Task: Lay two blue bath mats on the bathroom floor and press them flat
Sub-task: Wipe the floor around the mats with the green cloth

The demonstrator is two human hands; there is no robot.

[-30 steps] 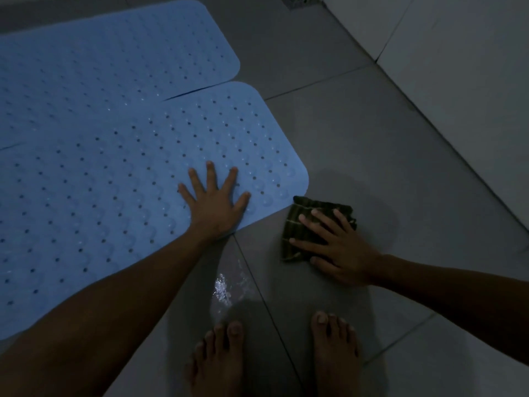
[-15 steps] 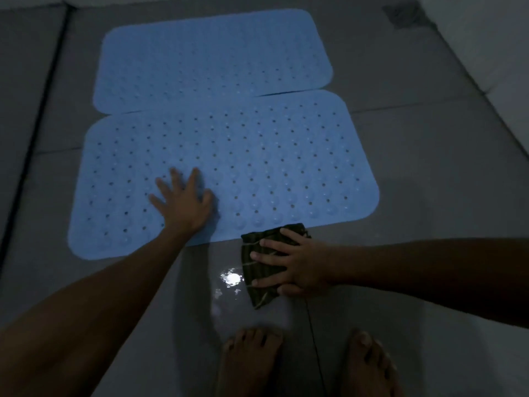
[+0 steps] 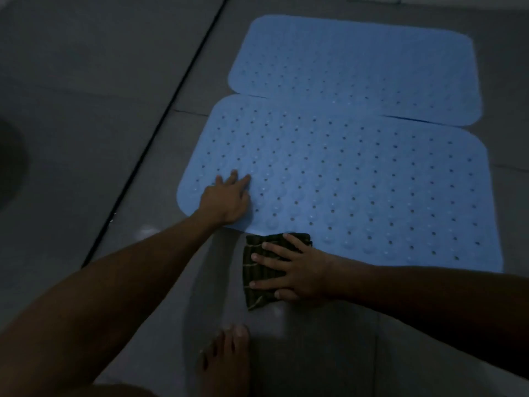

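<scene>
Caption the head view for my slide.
Left hand presses the near blue mat; right hand rests on a dark cloth.

Dimpled rubbery near mat (image 3: 357,190), woven striped cloth (image 3: 259,279), glossy floor tiles (image 3: 86,138)

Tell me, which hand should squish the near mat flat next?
Probably the left hand: it already lies flat on the near mat by its corner. The right hand rests on a cloth on the floor.

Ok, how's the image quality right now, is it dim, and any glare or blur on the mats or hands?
Head view: very dim, bluish cast; near mat and far mat readable, holes soft; faint glare on wet floor; left hand slightly blurred, right hand on cloth clearer.
</scene>
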